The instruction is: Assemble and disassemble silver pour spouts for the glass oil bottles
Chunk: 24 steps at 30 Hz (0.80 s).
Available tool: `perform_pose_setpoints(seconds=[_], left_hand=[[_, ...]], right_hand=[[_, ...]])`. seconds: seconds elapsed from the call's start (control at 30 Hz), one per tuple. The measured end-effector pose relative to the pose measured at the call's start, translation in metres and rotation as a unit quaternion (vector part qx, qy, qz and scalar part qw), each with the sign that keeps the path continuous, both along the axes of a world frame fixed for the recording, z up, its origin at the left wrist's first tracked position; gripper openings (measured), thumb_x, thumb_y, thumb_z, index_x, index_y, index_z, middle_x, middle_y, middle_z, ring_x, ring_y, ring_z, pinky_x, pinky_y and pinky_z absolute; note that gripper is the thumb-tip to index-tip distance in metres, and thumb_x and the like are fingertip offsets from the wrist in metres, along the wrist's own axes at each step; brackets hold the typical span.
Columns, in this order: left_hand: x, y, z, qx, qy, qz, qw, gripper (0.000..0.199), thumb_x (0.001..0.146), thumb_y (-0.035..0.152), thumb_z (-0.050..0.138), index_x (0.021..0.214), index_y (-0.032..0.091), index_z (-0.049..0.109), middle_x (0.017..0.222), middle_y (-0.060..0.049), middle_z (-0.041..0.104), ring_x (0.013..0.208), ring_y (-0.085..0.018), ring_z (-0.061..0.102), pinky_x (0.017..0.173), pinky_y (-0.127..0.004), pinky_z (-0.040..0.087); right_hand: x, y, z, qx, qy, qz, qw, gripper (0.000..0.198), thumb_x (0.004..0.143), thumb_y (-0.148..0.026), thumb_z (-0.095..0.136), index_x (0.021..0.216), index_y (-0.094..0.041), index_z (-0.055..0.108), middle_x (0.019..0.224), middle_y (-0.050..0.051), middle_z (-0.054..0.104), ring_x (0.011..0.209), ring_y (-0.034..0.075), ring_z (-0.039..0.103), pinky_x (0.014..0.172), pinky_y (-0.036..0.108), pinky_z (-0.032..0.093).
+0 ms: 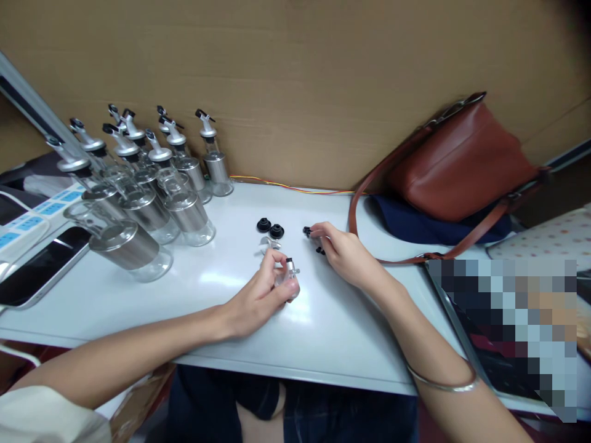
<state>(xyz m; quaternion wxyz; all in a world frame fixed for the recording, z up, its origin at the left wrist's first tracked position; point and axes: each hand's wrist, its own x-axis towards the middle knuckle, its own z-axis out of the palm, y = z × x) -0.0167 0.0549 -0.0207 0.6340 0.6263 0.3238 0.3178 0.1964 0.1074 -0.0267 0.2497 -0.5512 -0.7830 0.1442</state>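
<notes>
My left hand rests on the white table and grips a small clear and silver pourer spout, its tip pointing up. My right hand reaches over the table a little further back and pinches a tiny black clip between fingertips; another small black piece lies under its fingers. Two round black rubber stoppers sit side by side just behind my left hand, with a small silver metal part in front of them.
Several glass and steel dispenser bottles with pourer tops stand at the back left. A phone and a power strip lie at the far left. A brown leather bag on dark cloth sits back right, against a cardboard wall.
</notes>
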Motion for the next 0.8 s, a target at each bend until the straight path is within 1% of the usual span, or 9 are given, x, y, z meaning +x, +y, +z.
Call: perform_pose_setpoints(seconds=[0.1,0.17,0.3,0.4,0.5,0.57,0.63,0.7,0.8], left_hand=[[0.002,0.000,0.001,-0.020,-0.022,-0.009,0.999,0.027,0.093,0.047,0.041,0.091,0.023,0.028,0.074,0.007,0.045,0.047,-0.004,0.036,0.049,-0.021,0.030],[0.002,0.001,0.001,-0.025,-0.021,-0.007,0.999,0.026,0.093,0.045,0.041,0.089,0.023,0.029,0.076,0.007,0.050,0.045,-0.003,0.041,0.049,-0.021,0.032],[0.002,0.004,0.003,-0.026,-0.025,0.004,0.999,0.024,0.093,0.043,0.043,0.088,0.020,0.037,0.089,0.000,0.059,0.050,-0.006,0.055,0.053,-0.023,0.036],[0.001,0.004,0.006,-0.010,-0.024,0.019,0.999,0.032,0.093,0.047,0.040,0.089,0.017,0.049,0.081,-0.001,0.059,0.056,-0.009,0.056,0.056,-0.024,0.040],[0.003,0.003,0.008,-0.001,-0.036,0.030,0.999,0.037,0.093,0.050,0.039,0.085,0.016,0.051,0.065,0.002,0.053,0.052,-0.010,0.050,0.055,-0.025,0.041],[0.004,0.003,0.008,-0.010,-0.052,0.037,0.998,0.037,0.092,0.051,0.041,0.083,0.016,0.048,0.065,0.003,0.052,0.050,-0.009,0.048,0.053,-0.024,0.040],[0.005,0.003,0.007,-0.026,-0.068,0.038,0.997,0.036,0.091,0.052,0.043,0.084,0.017,0.046,0.070,0.002,0.052,0.050,-0.008,0.049,0.051,-0.023,0.040],[0.005,0.004,0.006,-0.045,-0.080,0.034,0.995,0.034,0.091,0.051,0.043,0.086,0.018,0.045,0.074,0.002,0.052,0.051,-0.008,0.051,0.050,-0.023,0.041],[0.005,0.006,0.002,-0.066,-0.082,0.032,0.994,0.032,0.092,0.050,0.042,0.089,0.018,0.045,0.080,0.001,0.055,0.051,-0.007,0.053,0.051,-0.023,0.041]], right_hand=[[-0.004,-0.003,0.008,0.016,0.042,0.009,0.999,0.024,0.090,-0.016,0.041,0.104,-0.017,0.059,0.101,0.011,0.070,0.094,0.024,0.066,0.083,0.038,0.049],[-0.008,-0.007,0.017,0.002,0.125,0.039,0.991,0.019,0.090,-0.025,0.047,0.097,-0.018,0.063,0.096,0.009,0.071,0.090,0.022,0.065,0.080,0.035,0.050],[-0.014,-0.016,0.033,-0.118,0.318,0.121,0.933,0.021,0.087,-0.036,0.057,0.090,-0.019,0.068,0.084,0.005,0.070,0.081,0.017,0.065,0.075,0.030,0.050],[-0.017,-0.020,0.036,-0.174,0.357,0.155,0.905,0.017,0.082,-0.034,0.065,0.088,-0.019,0.071,0.086,0.004,0.070,0.080,0.016,0.064,0.075,0.029,0.049],[-0.018,-0.021,0.035,-0.199,0.362,0.191,0.890,0.015,0.080,-0.033,0.069,0.087,-0.020,0.073,0.084,0.003,0.070,0.077,0.016,0.063,0.074,0.030,0.048],[-0.019,-0.022,0.035,-0.195,0.359,0.206,0.889,0.014,0.079,-0.032,0.069,0.086,-0.020,0.073,0.081,0.003,0.070,0.075,0.015,0.063,0.073,0.030,0.048],[-0.021,-0.023,0.035,-0.177,0.342,0.206,0.899,0.014,0.079,-0.031,0.070,0.087,-0.019,0.073,0.078,0.003,0.070,0.073,0.015,0.062,0.071,0.029,0.047],[-0.023,-0.025,0.035,-0.138,0.306,0.193,0.922,0.012,0.081,-0.028,0.067,0.088,-0.019,0.071,0.077,0.002,0.069,0.072,0.015,0.062,0.068,0.028,0.046],[-0.027,-0.027,0.033,-0.041,0.228,0.176,0.957,0.012,0.089,-0.024,0.056,0.089,-0.017,0.066,0.077,0.002,0.068,0.071,0.014,0.060,0.064,0.026,0.044]])
